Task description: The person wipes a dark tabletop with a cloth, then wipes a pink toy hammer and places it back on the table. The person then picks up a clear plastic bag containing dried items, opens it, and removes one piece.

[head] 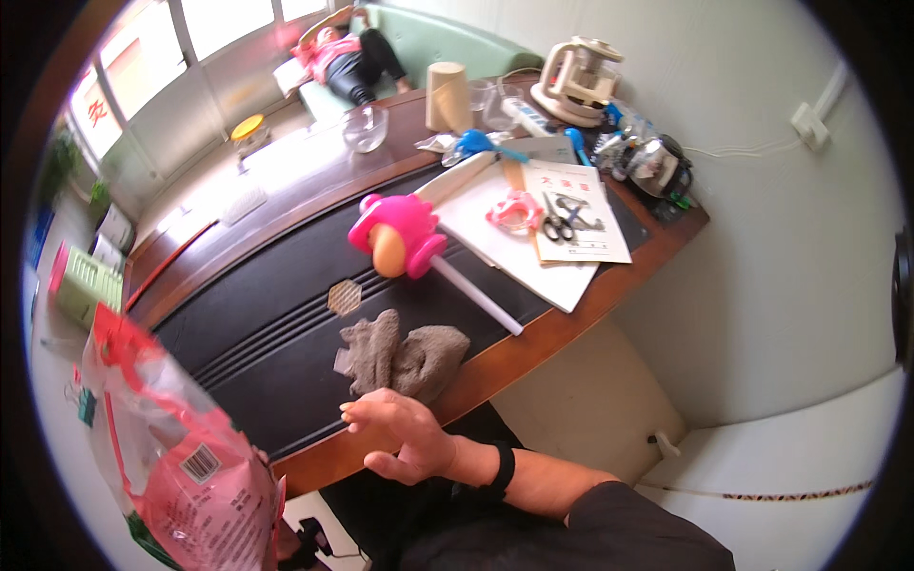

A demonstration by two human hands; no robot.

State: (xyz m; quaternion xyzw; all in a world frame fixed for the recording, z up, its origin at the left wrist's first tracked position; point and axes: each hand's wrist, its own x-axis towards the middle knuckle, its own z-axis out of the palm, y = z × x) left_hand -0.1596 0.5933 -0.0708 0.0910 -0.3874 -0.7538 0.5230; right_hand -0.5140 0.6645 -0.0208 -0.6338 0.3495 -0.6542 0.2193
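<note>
A large red-and-clear plastic bag (193,492), printed with writing and a barcode, is held up at the lower left. My left hand (287,541) is at its right side, mostly hidden behind it. My right hand (403,437) hovers over the desk's wooden front edge, empty, with fingers spread and slightly bent. Just beyond its fingers lies a crumpled grey-brown cloth (428,357). Farther in, a bright pink plastic toy (403,232) with an orange part and a pale stick handle (478,296) rests on the black desk top (264,378).
Papers (493,228) carry black-handled scissors (557,225) and a pink ring-shaped object (515,211). Behind stand a glass bowl (365,130), a beige container (448,96) and an electric kettle (580,82). A hexagonal piece (345,297) lies near the toy. A person (350,61) reclines on a green sofa (457,46).
</note>
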